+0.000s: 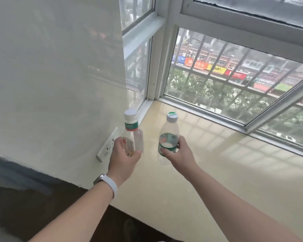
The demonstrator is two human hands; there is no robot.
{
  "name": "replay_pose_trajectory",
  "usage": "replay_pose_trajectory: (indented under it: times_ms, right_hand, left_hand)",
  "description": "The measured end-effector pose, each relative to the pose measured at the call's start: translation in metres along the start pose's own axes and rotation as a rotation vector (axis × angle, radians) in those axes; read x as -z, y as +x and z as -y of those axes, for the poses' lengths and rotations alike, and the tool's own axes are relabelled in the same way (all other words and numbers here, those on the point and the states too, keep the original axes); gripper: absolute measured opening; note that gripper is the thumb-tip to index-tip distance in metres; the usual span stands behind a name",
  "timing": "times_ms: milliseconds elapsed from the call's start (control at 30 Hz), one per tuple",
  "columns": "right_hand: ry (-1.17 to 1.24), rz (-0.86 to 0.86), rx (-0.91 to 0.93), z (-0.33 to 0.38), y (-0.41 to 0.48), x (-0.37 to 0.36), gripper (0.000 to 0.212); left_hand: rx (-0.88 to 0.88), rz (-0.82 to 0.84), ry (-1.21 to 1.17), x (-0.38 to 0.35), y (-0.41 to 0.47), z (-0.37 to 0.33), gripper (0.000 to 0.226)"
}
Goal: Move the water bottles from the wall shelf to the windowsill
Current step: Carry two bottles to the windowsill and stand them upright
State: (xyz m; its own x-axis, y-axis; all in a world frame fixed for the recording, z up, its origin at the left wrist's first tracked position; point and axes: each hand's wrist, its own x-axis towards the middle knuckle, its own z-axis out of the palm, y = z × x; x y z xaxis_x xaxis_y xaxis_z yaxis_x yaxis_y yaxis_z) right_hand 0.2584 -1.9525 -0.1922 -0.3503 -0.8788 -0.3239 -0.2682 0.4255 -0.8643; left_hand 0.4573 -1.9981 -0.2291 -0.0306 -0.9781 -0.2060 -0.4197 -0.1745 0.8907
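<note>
My left hand (124, 158) grips a clear bottle with a white cap and a green neck band (131, 131), held upright over the left end of the windowsill. My right hand (179, 152) grips a second clear bottle with a green label and a grey-green cap (169, 133), also upright and held above the sill. The cream glossy windowsill (217, 172) stretches from the window corner toward me. Both bottles hang in the air, side by side, a short gap between them. The wall shelf is out of view.
A white wall (51, 84) stands close on the left, with a white power socket (107, 147) low down near my left hand. Barred window panes (226, 81) border the sill at the back and right. Dark floor (42, 206) lies below the sill's front edge.
</note>
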Motion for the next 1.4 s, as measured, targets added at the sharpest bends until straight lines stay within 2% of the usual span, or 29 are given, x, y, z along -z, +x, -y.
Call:
replay_pose_trajectory:
  times_ms: [367,733,967,1400]
  right_hand:
    - [0.014,-0.029,-0.167,-0.093,0.072,-0.044,0.038]
    - [0.014,-0.067,-0.233,-0.178,0.137,-0.093,0.049]
    - [0.022,-0.137,-0.265,-0.201,0.142,-0.108,0.057]
    - [0.066,-0.19,-0.295,-0.221,0.145,-0.138,0.067]
  left_hand:
    - [0.151,0.079,0.103,-0.068,0.053,0.08,0.043]
    - [0.236,0.003,0.156,-0.118,0.108,0.153,0.047]
    - [0.213,0.013,0.176,-0.136,0.125,0.172,0.054]
    - [0.304,-0.002,0.156,-0.151,0.128,0.194,0.062]
